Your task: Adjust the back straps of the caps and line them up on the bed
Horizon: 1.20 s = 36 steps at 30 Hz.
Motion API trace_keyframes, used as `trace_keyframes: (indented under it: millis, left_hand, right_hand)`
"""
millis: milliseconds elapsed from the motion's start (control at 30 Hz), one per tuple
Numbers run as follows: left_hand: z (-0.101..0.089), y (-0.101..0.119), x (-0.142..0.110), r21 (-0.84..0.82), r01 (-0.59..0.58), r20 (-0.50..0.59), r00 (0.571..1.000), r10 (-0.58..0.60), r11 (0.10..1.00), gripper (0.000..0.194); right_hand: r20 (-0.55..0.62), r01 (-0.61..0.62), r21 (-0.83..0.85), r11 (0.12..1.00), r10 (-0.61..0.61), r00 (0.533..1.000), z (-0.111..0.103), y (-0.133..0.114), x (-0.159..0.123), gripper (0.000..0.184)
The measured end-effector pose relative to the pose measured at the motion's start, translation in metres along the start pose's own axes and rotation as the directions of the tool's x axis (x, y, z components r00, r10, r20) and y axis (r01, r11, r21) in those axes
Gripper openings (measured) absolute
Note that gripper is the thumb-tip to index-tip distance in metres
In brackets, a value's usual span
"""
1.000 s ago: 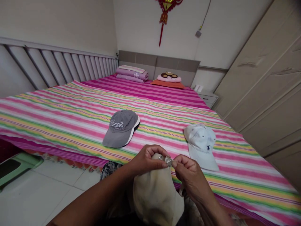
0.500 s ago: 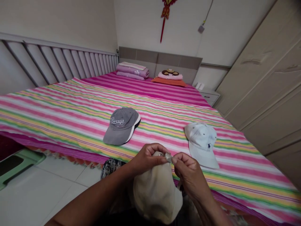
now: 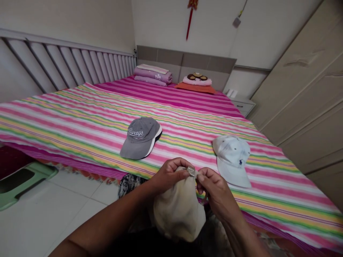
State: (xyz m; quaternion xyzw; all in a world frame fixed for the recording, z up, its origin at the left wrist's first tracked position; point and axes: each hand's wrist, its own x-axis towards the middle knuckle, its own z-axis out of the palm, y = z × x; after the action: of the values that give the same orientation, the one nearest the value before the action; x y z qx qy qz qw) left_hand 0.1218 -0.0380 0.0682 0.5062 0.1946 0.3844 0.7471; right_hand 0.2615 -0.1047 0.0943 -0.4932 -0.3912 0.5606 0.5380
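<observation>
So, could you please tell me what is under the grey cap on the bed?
The grey cap rests on the striped bedsheet; anything directly beneath it is covered and cannot be seen.

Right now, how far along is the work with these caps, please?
Already set: the grey cap and white cap lie on the bed, untouched. In hand: the left hand and right hand pinch the metal buckle on the beige cap. Left: the buckle, which does not clearly look fastened; the fingers partly hide it.
</observation>
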Motion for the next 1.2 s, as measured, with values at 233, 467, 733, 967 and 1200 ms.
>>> trace_keyframes:
  millis: [233, 467, 733, 967, 1200]
  left_hand:
    - [-0.0003, 0.0031, -0.002, 0.057, 0.005, 0.032, 0.999, -0.007, 0.998, 0.03]
    - [-0.003, 0.0073, -0.0025, 0.265, -0.129, 0.074, 0.991, 0.113, 0.956, 0.032]
    - [0.0002, 0.0079, -0.0006, 0.362, -0.272, 0.137, 0.962, 0.238, 0.891, 0.026]
    - [-0.0018, 0.0036, -0.0029, 0.224, -0.16, 0.032, 0.987, 0.157, 0.961, 0.03]
    - [0.0033, 0.0017, -0.0028, 0.115, -0.088, 0.059, 0.995, 0.082, 0.989, 0.027]
  right_hand:
    - [0.025, -0.022, 0.064, 0.998, 0.02, 0.999, -0.001, 0.0034, 0.004, 0.025]
    - [0.059, -0.046, 0.088, 0.995, 0.041, 0.997, -0.0027, 0.0007, 0.003, 0.025]
    - [0.069, -0.031, 0.003, 1.0, 0.031, 0.997, -0.0023, -0.0024, 0.0003, 0.026]
    - [0.141, -0.043, 0.046, 0.998, 0.036, 0.989, -0.0047, -0.0029, 0.0001, 0.02]
    - [0.077, -0.022, 0.045, 0.999, 0.018, 0.997, -0.0009, -0.0013, 0.0005, 0.021]
